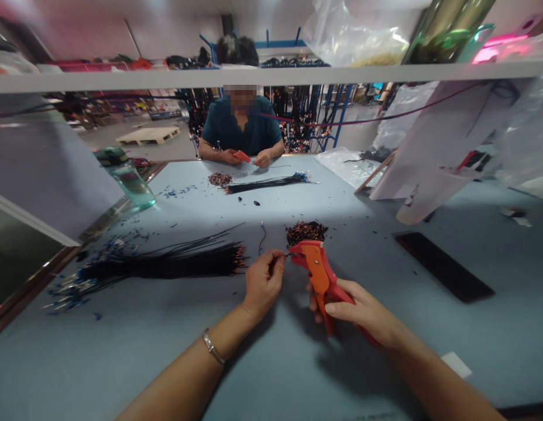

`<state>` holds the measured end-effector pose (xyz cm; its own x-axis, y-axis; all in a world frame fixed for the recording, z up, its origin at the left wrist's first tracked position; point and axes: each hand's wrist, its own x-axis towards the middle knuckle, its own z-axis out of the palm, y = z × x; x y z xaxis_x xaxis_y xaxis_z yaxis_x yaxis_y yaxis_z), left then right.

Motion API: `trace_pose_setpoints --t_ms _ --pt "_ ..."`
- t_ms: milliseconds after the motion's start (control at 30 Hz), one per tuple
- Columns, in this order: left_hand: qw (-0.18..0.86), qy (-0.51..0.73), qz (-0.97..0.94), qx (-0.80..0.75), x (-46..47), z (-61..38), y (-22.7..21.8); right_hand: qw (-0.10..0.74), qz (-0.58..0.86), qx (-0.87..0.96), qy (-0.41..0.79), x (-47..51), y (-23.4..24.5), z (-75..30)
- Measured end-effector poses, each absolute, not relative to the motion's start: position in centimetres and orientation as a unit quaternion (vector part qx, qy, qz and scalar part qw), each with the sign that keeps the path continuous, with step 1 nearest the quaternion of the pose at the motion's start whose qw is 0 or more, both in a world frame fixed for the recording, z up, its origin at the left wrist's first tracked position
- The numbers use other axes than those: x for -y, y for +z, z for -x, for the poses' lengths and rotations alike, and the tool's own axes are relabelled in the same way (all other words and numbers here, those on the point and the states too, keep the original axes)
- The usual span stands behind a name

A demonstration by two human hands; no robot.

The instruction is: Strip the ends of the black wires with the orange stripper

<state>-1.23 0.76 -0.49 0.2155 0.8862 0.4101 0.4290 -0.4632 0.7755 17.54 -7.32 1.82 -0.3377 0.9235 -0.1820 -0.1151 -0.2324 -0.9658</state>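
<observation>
My right hand [358, 310] is wrapped round the handles of an orange-red crimping tool [316, 270], whose head points up and left. My left hand [263, 282] pinches a thin black wire [263, 233] and holds its end at the tool's jaws. Just beyond the tool lies a small heap of copper-coloured terminals [305, 231]. A thick bundle of black wires [166, 264] with blue ends stretches across the table to the left of my left hand.
A person in a teal shirt [240, 126] sits across the blue-grey table [210, 362] with a similar red tool [241, 155], a wire bundle [267, 183] and terminals [219, 179]. A dark flat slab [442, 266] lies right, a glass jar [133, 181] left, a shelf [271, 75] overhead.
</observation>
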Motion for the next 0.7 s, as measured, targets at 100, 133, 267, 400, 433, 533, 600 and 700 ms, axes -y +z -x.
trace_pose_setpoints --t_ms 100,133,267,400,433,533,600,700 --pt "0.246 0.439 -0.737 -0.452 -0.87 1.23 -0.47 0.389 0.480 0.561 0.551 7.42 2.32 -17.74" --pt "0.247 0.438 -0.738 -0.449 -0.91 1.21 -0.46 0.388 0.499 0.584 0.510 7.42 2.43 -17.77" --pt "0.278 0.440 -0.735 -0.434 -0.93 1.11 -0.53 0.384 0.538 0.622 0.421 7.23 2.41 -17.91" --pt "0.292 0.439 -0.735 -0.427 -0.81 1.09 -0.57 0.416 0.497 0.546 0.531 7.07 2.03 -17.98" --pt "0.294 0.441 -0.734 -0.425 -0.78 1.09 -0.54 0.421 0.476 0.511 0.579 7.07 1.96 -17.95" --pt "0.296 0.451 -0.726 -0.427 -0.76 1.09 -0.33 0.417 0.413 0.411 0.697 7.16 1.83 -17.76" --pt "0.296 0.458 -0.721 -0.429 -0.78 1.08 -0.16 0.412 0.384 0.370 0.739 7.21 1.75 -17.61" --pt "0.296 0.469 -0.720 -0.416 -0.85 1.04 -0.07 0.413 0.358 0.342 0.764 7.20 1.57 -17.50"
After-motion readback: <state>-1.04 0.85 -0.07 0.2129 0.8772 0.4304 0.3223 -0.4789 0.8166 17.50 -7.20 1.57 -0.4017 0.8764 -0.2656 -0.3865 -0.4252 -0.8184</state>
